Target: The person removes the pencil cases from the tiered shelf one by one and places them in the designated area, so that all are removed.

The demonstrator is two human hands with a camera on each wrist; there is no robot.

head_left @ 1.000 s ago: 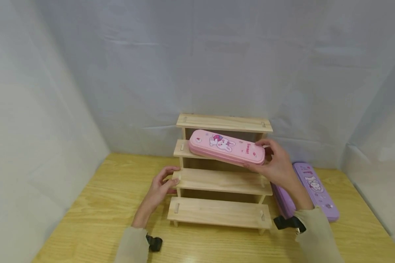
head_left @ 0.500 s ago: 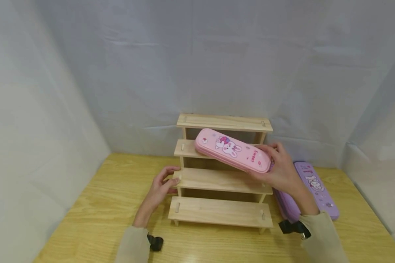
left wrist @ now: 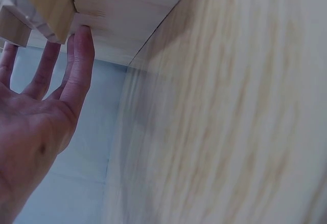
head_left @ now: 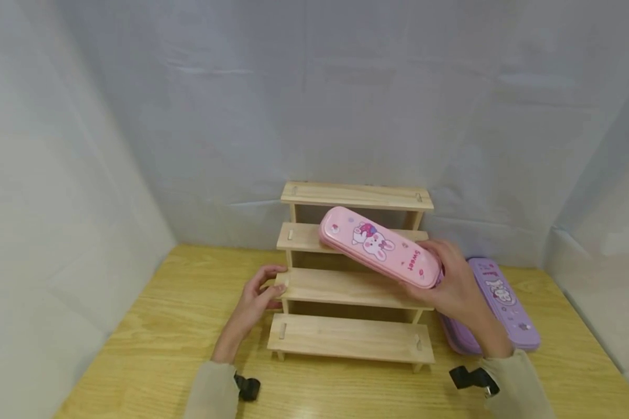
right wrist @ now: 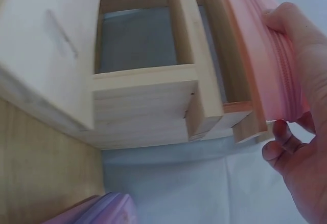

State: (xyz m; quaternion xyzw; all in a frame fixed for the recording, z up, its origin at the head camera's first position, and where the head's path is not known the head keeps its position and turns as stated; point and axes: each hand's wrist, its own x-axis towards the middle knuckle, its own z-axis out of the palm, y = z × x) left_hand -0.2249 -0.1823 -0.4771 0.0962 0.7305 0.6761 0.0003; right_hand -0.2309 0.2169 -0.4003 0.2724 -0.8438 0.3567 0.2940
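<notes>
A stepped wooden display stand (head_left: pixel 350 338) with several shelves stands on the table. My left hand (head_left: pixel 254 295) grips the left end of its second shelf from the bottom, thumb near the top surface. In the left wrist view, the fingers (left wrist: pixel 79 75) reach up past the board's end to the side panel. My right hand (head_left: pixel 453 291) holds the right end of a pink zipped pencil case (head_left: pixel 380 247) with a bunny print and the word "Sweet". The case slants down to the right across the middle shelves. In the right wrist view, the thumb presses the pencil case's pink side (right wrist: pixel 250 35).
Two purple pencil cases lie right of the stand: one with a bunny print (head_left: pixel 505 302), the other (head_left: pixel 461 333) partly under my right forearm. A pale cloth backdrop (head_left: pixel 361 116) surrounds the wood-grain table (head_left: pixel 173 326) at the back and sides.
My right hand has moved right and slightly toward me with the pink pencil case, whose right end has dipped and turned nearer. The left hand has stayed put on the shelf end.
</notes>
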